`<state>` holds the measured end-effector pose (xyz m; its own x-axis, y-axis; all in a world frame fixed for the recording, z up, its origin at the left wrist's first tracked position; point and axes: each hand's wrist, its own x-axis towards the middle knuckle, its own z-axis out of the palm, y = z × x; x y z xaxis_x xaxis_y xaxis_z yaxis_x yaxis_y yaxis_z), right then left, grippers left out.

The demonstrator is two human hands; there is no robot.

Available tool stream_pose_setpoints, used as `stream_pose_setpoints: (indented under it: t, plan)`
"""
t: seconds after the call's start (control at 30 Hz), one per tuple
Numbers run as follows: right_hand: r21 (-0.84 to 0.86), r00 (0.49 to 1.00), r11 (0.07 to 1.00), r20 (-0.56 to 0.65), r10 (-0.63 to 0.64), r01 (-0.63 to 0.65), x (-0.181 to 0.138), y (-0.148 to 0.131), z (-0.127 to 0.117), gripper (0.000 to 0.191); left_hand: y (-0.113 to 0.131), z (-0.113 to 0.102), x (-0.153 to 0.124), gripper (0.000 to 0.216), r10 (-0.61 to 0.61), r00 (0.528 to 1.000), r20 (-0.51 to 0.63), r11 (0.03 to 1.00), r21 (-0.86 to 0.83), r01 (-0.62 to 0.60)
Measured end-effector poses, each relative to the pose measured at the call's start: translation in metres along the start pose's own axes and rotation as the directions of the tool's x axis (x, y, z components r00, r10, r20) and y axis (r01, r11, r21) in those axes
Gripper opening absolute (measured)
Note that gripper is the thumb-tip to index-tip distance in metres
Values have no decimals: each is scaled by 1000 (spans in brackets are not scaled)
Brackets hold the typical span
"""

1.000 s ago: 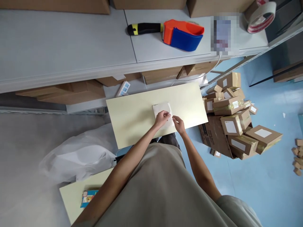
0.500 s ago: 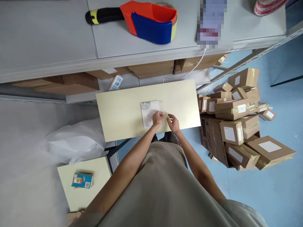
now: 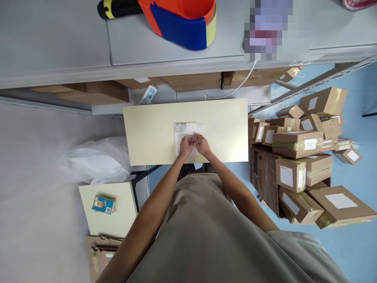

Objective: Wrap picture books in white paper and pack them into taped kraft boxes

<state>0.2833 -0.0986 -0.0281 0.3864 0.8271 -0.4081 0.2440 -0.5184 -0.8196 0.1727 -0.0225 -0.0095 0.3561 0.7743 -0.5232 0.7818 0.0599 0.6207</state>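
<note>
White packet (image 3: 184, 129), flat and rectangular.

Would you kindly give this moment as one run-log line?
left hand: over white packet | right hand: close beside left hand | white packet: flat on cream tabletop | tape dispenser: on grey shelf

A narrow cream table (image 3: 226, 125) bears a flat white packet (image 3: 187, 129); a smaller cream table (image 3: 123, 214) near it, a blue printed package (image 3: 103, 204). On the grey shelf (image 3: 55, 43) lies an orange-and-blue tape dispenser (image 3: 179, 29) (its black handle (image 3: 123, 8) pointing left).
</note>
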Motion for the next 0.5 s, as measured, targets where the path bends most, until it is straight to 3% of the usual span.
stream_pose_setpoints:
  t: [0.1, 0.17, 0.27, 0.37, 0.5]
  plan:
    - [-27, 999, 1000, -39, -10, 9, 0, 5, 9, 48, -14, -16, -5, 46, 107, 990, -89, 976, 199, -87]
    - [-42, 998, 999, -64, 26, -29, -1, 6, 15, 50, -20, -23, -7, 56, 154, 986, -61, 950, 283, -131]
    - [-52, 979, 981, -102, 180, -185, 0, 4, 25, 54, -23, -24, -8, 66, 165, 986, 26, 921, 354, -164]
    - [47, 934, 942, -121, 335, -332, 10, 1, 31, 52, -19, -20, -7, 70, 161, 984, 75, 897, 404, -177]
    - [166, 920, 927, -150, 362, -337, 25, -2, 28, 39, -14, -19, -7, 75, 161, 985, 68, 904, 390, -175]
